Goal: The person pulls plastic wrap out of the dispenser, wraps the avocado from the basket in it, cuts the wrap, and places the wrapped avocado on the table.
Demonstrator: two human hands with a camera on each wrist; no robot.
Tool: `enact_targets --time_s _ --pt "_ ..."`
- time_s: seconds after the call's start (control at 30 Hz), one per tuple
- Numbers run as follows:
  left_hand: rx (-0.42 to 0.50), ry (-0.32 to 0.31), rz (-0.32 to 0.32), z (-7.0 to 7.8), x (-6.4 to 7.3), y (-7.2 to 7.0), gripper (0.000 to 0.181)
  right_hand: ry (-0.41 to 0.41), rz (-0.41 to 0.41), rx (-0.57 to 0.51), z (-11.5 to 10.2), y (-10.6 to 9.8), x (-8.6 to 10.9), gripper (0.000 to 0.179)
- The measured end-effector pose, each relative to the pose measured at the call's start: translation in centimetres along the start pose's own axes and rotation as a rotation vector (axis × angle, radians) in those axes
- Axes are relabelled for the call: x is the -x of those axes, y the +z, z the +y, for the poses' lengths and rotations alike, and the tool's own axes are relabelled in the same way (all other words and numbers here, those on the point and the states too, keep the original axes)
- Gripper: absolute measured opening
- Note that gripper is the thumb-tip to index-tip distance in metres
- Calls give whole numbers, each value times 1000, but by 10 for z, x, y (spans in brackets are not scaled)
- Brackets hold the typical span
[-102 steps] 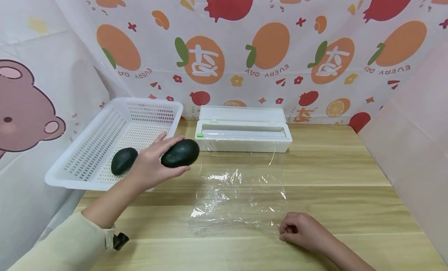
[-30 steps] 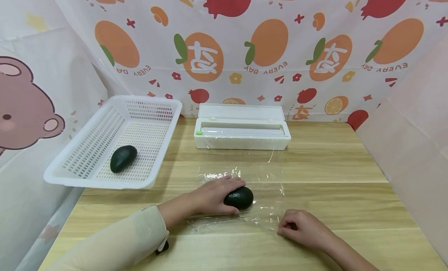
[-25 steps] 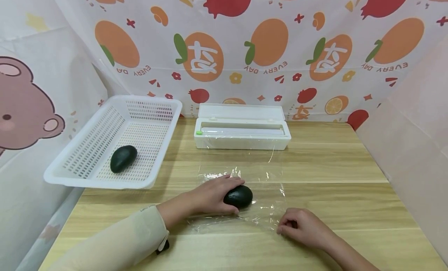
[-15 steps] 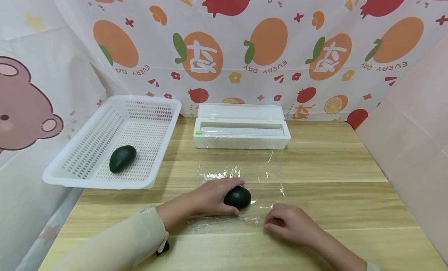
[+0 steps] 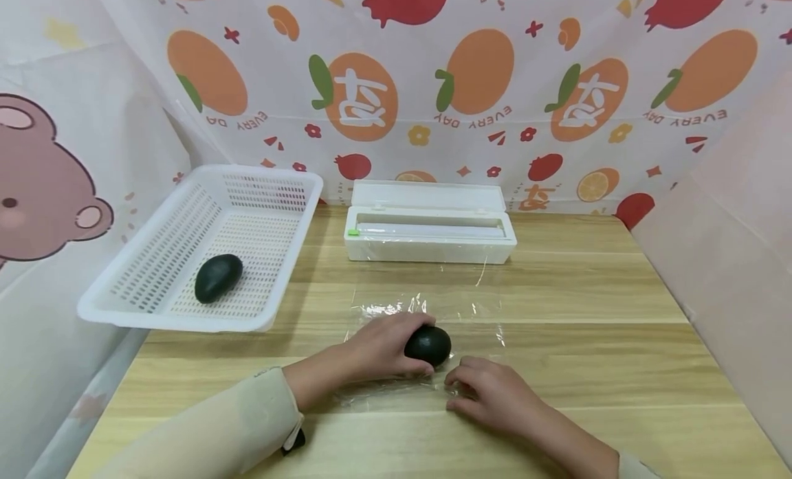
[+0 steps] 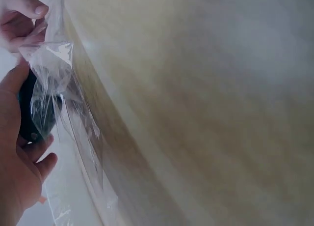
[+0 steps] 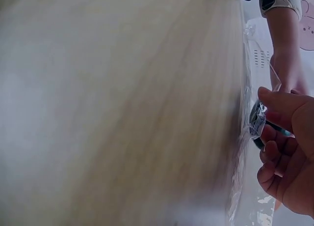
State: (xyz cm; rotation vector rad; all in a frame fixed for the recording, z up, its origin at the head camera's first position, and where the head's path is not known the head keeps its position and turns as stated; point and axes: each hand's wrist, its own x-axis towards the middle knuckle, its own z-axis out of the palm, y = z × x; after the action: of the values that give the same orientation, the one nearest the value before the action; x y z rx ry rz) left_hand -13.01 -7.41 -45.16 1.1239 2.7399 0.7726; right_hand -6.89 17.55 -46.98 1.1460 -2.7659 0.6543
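Note:
A dark green avocado [image 5: 429,346] lies on a sheet of clear plastic wrap [image 5: 396,308] in the head view. My left hand [image 5: 379,350] grips it from the left, fingers over the far side and thumb on the near side. Just to the right, my right hand [image 5: 495,394] pinches the wrap's right edge, its fingers curled close by the avocado. In the left wrist view, crumpled wrap [image 6: 59,88] rises in front of the avocado [image 6: 28,105] toward the right hand. The right wrist view shows wrap [image 7: 257,120] gathered at the right thumb and fingers.
Behind the sheet stands a white wrap dispenser [image 5: 433,251] with its lid up and a green slider [image 5: 353,232]; the wrap runs out from it. At left, a white perforated basket [image 5: 179,322] holds another avocado [image 5: 218,278]. Printed cloth [image 5: 421,67] hangs at the back.
My left hand has brought the avocado from over the basket's side onto the wrap. My right hand has since moved left toward it, taking the wrap's right edge along.

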Motion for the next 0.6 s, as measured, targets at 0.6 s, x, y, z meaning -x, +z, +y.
enact_targets --time_s 0.6 --pt "56 -43 -115 -1 8 -1 82 80 -33 -159 -1 -10 -19 7"
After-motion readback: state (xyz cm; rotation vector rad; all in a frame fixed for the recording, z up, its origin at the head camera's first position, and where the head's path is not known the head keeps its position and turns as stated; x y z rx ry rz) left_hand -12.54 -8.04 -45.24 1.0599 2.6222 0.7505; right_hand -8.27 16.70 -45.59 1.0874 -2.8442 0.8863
